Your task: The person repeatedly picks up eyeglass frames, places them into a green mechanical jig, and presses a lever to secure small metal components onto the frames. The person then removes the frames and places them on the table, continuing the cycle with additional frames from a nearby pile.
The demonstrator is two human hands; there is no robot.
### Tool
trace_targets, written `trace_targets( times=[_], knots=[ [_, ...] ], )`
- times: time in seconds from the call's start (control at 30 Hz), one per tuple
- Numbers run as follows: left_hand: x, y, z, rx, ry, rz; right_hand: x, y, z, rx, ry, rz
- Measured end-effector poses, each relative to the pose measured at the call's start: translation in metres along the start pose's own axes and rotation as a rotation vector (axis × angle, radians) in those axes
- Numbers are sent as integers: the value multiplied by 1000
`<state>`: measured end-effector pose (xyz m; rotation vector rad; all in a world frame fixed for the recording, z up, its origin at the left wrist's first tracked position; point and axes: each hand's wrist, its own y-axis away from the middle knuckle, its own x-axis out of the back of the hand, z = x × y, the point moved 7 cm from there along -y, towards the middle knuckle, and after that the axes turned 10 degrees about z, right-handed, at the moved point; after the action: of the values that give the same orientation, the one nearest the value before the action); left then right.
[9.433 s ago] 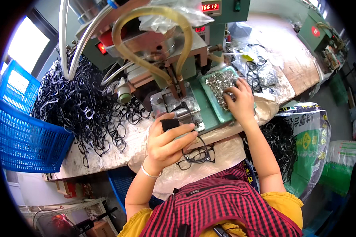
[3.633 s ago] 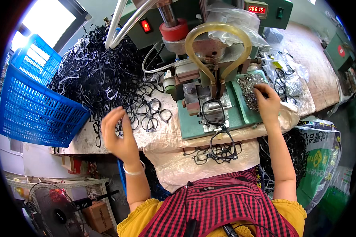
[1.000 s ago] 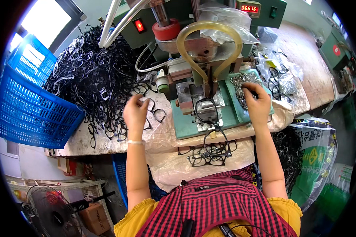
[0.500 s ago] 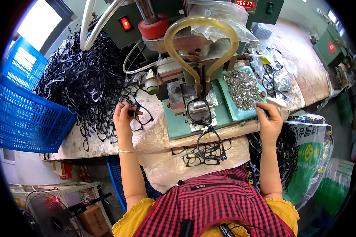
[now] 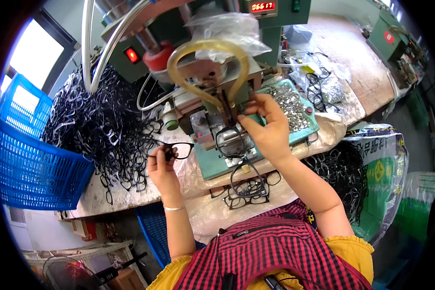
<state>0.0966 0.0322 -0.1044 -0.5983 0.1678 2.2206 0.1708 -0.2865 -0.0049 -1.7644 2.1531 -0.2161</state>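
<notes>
My left hand [image 5: 163,170] is closed on a black eyeglass frame [image 5: 192,151], held left of the green press [image 5: 217,162]. Another black eyeglass frame [image 5: 229,155] sits in the press under its head [image 5: 228,115], one rim up at the fixture and the other hanging toward me. My right hand [image 5: 270,133] reaches in from the right, its thumb and fingertips drawn together beside the press head. Whatever those fingertips pinch is too small to make out. Behind that hand lies a turquoise tray [image 5: 314,126] of small metal pieces [image 5: 292,108], partly covered by it.
A large heap of black eyeglass frames [image 5: 96,116] lies left, beside blue baskets [image 5: 38,164]. Several frames [image 5: 249,193] rest on the brownish sheet in front of the press. A yellowish hose [image 5: 208,44] loops over the press. At right stands a sack [image 5: 379,179] beside more frames [image 5: 340,179].
My right hand has moved from the tray's edge leftward to the press head. The frame in my left hand has turned and come nearer the press. The whole view has shifted slightly.
</notes>
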Motion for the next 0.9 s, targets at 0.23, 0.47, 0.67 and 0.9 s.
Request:
trace_targets(
  times=[0.23, 0.47, 0.67, 0.9],
  knots=[
    [-126, 41, 135, -602, 29, -349, -16, 6, -11, -210, -266, -112],
    [-145, 55, 130, -679, -60, -431, -12, 13, -28, -159, -223, -170],
    [-174, 118, 104, -1104, -511, -886, 63, -23, 17, 424, 1006, -1],
    [-184, 123, 98, -1158, -542, -985, 105, -27, 56, 437, 1032, 116]
  ],
)
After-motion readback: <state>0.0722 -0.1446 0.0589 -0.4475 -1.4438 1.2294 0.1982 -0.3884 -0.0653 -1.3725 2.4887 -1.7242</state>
